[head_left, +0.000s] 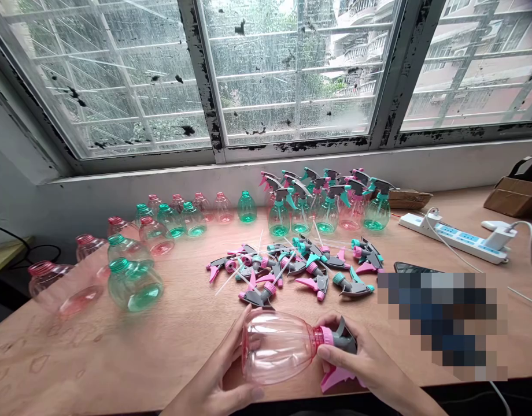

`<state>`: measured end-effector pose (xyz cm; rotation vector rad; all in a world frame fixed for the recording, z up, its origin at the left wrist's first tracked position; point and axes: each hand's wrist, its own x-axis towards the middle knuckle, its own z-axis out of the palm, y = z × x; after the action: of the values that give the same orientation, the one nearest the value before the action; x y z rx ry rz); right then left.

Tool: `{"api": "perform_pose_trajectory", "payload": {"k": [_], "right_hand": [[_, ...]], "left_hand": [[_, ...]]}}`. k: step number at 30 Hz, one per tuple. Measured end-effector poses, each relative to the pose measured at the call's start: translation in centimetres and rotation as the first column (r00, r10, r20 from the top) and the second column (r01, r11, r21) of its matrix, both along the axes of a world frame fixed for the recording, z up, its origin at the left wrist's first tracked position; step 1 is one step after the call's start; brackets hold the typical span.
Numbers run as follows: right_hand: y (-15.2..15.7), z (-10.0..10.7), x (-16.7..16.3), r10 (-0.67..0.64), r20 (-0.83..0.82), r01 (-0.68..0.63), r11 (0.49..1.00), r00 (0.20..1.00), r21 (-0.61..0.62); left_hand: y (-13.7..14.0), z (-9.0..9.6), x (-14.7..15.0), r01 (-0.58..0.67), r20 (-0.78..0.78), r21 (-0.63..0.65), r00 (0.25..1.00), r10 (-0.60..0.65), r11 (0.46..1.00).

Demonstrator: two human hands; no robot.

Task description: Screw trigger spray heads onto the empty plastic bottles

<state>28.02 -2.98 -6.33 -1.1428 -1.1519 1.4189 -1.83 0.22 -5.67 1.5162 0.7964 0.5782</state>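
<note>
A clear pink spray bottle (pixel 277 349) lies sideways between my hands near the table's front edge. My left hand (pixel 225 370) is wrapped round its base end, thumb below and fingers behind. At the neck, my right hand (pixel 350 349) pinches the pink collar of a grey and pink trigger sprayer (pixel 327 335), which sits against the bottle's mouth. The pink trigger (pixel 337 378) points down below my right fingers. Just beyond the bottle lies a pile of loose trigger sprayers (pixel 292 266), grey with pink or teal parts, some with thin white tubes.
Open pink and green bottles (pixel 133 286) stand along the left and back. Bottles fitted with sprayers (pixel 327 216) cluster at the back by the wall. To the right are a white power strip (pixel 454 237) with cables, a partly blurred phone (pixel 416 267) and a cardboard box (pixel 515 193).
</note>
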Motion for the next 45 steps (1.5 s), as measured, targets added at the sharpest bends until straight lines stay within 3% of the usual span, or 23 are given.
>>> {"api": "perform_pose_trajectory", "payload": {"k": [4,12,19,26,34,42,45], "right_hand": [[0.0,0.1,0.0,-0.002,0.019,0.002,1.0,1.0,0.001],[0.1,0.1,-0.1,-0.001,0.044,0.001,1.0,0.999,0.018],[0.0,0.1,0.0,0.009,0.036,-0.01,1.0,0.999,0.028],[0.1,-0.2,0.0,0.027,0.021,-0.027,1.0,0.999,0.014],[0.0,0.2,0.1,0.022,0.036,-0.023,0.999,0.999,0.032],[0.0,-0.1,0.0,0.019,-0.02,-0.019,1.0,1.0,0.002],[0.0,-0.2,0.0,0.032,-0.023,-0.032,0.999,0.999,0.002]], "left_hand": [[-0.1,0.2,0.4,-0.026,0.02,0.047,0.999,0.025,0.999],[0.0,0.3,0.4,-0.029,0.044,0.001,0.999,0.029,1.0],[-0.1,0.2,0.5,-0.036,0.041,0.072,0.999,0.033,0.997],[0.0,-0.1,0.1,0.007,0.037,0.007,0.999,-0.007,1.0],[0.0,-0.1,0.4,-0.001,0.019,0.144,1.0,-0.002,0.99],[0.1,-0.3,-0.4,0.03,-0.074,0.048,0.997,-0.027,0.998],[0.0,0.1,0.0,0.031,-0.045,0.076,0.999,-0.028,0.997]]}}
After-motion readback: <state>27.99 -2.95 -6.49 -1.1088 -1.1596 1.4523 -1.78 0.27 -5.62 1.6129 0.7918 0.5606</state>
